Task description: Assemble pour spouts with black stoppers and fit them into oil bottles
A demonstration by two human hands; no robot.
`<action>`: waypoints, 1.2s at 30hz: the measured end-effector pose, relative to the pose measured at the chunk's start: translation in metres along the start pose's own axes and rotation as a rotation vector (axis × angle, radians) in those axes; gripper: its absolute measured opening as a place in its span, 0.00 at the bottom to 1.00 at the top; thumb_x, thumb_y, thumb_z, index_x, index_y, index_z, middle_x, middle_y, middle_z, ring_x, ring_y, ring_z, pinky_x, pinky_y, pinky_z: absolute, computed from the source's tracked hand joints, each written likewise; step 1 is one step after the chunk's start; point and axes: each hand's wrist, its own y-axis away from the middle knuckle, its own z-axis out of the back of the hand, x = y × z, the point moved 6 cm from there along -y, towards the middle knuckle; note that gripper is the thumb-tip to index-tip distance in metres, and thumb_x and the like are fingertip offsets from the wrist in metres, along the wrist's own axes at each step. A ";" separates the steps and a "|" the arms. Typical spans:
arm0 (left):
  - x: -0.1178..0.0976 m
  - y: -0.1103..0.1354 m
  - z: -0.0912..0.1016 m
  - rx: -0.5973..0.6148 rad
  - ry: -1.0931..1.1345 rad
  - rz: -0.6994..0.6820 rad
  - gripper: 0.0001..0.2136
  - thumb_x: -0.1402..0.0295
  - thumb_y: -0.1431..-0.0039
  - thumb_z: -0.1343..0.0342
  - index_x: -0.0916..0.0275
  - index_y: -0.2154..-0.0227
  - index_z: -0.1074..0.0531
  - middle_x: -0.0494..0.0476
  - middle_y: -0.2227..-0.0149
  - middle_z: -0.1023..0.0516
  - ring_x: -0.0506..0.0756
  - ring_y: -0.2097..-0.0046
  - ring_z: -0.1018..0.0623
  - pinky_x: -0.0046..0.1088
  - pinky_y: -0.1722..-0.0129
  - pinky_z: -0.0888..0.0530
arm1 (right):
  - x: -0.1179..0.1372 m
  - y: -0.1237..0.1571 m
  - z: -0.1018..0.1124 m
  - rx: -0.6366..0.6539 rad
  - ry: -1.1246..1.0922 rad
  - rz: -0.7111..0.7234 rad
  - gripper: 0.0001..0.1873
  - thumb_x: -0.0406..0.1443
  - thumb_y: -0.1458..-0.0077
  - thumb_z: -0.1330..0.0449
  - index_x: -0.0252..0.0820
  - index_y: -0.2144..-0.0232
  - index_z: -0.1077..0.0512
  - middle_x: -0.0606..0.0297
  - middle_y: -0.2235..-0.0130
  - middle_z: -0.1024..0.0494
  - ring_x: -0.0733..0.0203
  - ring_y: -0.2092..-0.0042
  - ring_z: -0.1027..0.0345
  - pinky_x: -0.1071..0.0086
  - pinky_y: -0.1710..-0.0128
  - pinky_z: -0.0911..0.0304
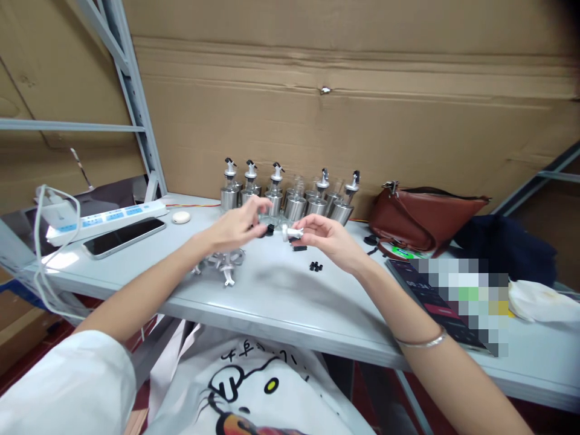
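Observation:
My right hand [333,240] pinches a silver-white bottle pourer [290,232] between thumb and fingers, held level above the table. My left hand [236,226] is just left of it, fingers curved and apart, with nothing visible in them. Small black parts [270,229] lie beside its fingertips; whether they touch is unclear. Under my left wrist sits a pile of silver pourer pieces [229,273], partly covered by the arm. A cluster of little black caps [316,266] rests below my right hand. Several steel-and-glass oil bottles [296,207] stand behind, some fitted with pourers [277,172].
At the left are a power strip [109,222], a phone [124,237] and a round white disc [181,217]. A brown leather bag [421,216] and a dark tablet-like screen [435,308] occupy the right. Cardboard [353,133] backs the table [272,308].

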 end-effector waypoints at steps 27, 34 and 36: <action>0.066 0.003 -0.019 0.238 -0.367 0.336 0.16 0.60 0.39 0.56 0.64 0.72 0.29 0.60 0.68 0.24 0.57 0.66 0.26 0.29 0.66 0.36 | 0.005 -0.001 0.009 -0.147 -0.020 0.042 0.16 0.43 0.60 0.31 0.41 0.70 0.29 0.61 0.58 0.22 0.61 0.59 0.28 0.63 0.58 0.30; 0.072 0.008 -0.031 0.329 -0.329 0.403 0.10 0.66 0.41 0.56 0.63 0.72 0.32 0.59 0.69 0.24 0.56 0.68 0.26 0.28 0.71 0.37 | 0.008 0.001 0.010 -0.173 0.010 0.060 0.16 0.45 0.57 0.33 0.42 0.70 0.31 0.64 0.62 0.22 0.61 0.62 0.27 0.63 0.60 0.30; 0.074 0.008 -0.032 0.323 -0.324 0.417 0.11 0.64 0.40 0.57 0.62 0.70 0.32 0.60 0.68 0.24 0.57 0.68 0.26 0.28 0.70 0.37 | 0.008 0.001 0.011 -0.173 0.014 0.056 0.16 0.46 0.56 0.34 0.42 0.71 0.31 0.63 0.62 0.22 0.62 0.62 0.27 0.64 0.61 0.30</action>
